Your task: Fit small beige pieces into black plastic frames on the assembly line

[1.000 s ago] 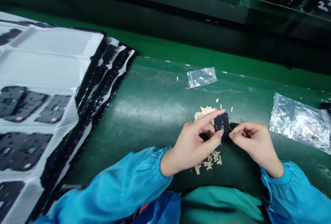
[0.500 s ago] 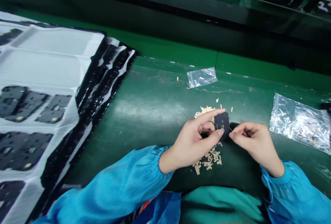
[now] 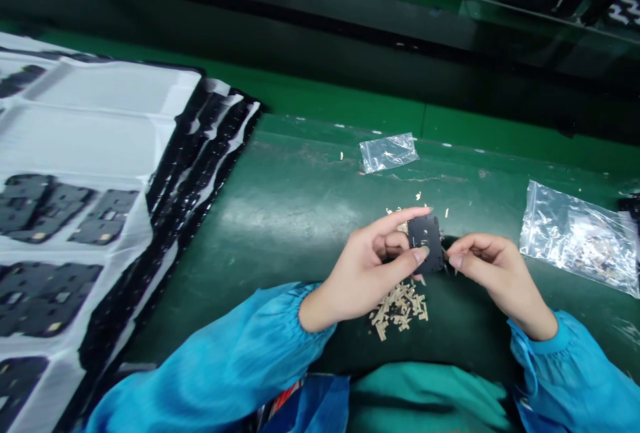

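A small black plate is held up over a green bench, above and beside loose pale pieces. The left hand grips it closed, thumb flat on the near face, forefinger along the top edge. The right hand is pinched thumb to forefinger just beside the plate's right edge; whether a small piece sits between the tips cannot be told. The plate looks thin, light and stiff, probably a little slick, its cut-outs perhaps weak spots; it is best held by the rim.
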`<act>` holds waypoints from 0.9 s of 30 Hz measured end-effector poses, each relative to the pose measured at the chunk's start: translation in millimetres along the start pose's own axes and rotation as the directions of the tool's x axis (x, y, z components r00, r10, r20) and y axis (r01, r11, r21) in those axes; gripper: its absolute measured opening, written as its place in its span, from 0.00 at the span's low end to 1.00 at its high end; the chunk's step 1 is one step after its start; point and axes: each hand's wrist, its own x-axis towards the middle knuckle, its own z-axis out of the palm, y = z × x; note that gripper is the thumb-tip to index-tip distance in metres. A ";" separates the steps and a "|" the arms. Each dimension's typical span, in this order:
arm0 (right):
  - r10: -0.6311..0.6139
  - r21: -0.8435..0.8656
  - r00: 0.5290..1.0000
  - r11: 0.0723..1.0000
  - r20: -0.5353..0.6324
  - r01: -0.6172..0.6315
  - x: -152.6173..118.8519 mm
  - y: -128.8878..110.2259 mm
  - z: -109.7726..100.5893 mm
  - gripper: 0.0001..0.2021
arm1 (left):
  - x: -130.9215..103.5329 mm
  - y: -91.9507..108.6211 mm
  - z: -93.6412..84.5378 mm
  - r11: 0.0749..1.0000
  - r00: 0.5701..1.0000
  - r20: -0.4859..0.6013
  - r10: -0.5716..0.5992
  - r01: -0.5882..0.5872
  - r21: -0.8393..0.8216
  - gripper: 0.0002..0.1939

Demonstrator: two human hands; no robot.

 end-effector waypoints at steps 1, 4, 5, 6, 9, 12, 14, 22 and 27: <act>0.013 0.002 1.000 1.000 0.016 -0.013 -0.6 0.5 1.6 0.07 | -0.1 -0.3 0.2 1.000 1.000 0.002 0.005 -0.005 0.004 0.28; 0.046 0.013 0.999 0.999 0.028 -0.046 -1.9 1.5 5.9 0.07 | -0.1 -1.3 0.7 1.000 1.000 0.008 0.009 -0.009 0.005 0.28; 0.052 0.015 0.998 0.999 0.028 -0.052 -2.2 1.7 6.5 0.08 | 0.1 -1.7 0.7 1.000 1.000 0.012 0.008 -0.008 0.000 0.27; 0.056 0.016 0.998 0.998 0.026 -0.056 -2.4 1.7 6.5 0.08 | 0.5 -2.1 0.5 1.000 1.000 0.018 0.005 -0.005 -0.010 0.27; 0.051 0.041 0.998 0.998 0.031 -0.052 -2.3 1.3 4.0 0.08 | 2.2 -3.0 -1.3 0.996 0.998 0.057 -0.017 0.022 -0.087 0.28; 0.033 0.132 0.995 0.990 0.096 -0.046 -1.4 1.1 1.2 0.09 | 4.3 -4.8 -4.0 0.979 0.990 0.127 -0.058 0.081 -0.188 0.28; 0.029 0.214 0.984 0.975 0.175 -0.066 -0.5 1.7 0.7 0.11 | 5.2 -6.7 -5.2 0.961 0.979 0.187 -0.079 0.125 -0.249 0.29; -0.071 0.203 0.953 0.979 0.296 0.010 -0.6 7.5 5.6 0.17 | 6.8 -9.3 -1.5 0.884 0.961 0.242 -0.132 0.225 -0.410 0.29; -0.407 -0.194 0.913 0.895 0.010 0.401 -6.9 7.5 13.9 0.09 | 8.9 -9.0 3.7 0.873 0.975 0.084 -0.208 0.224 -0.434 0.29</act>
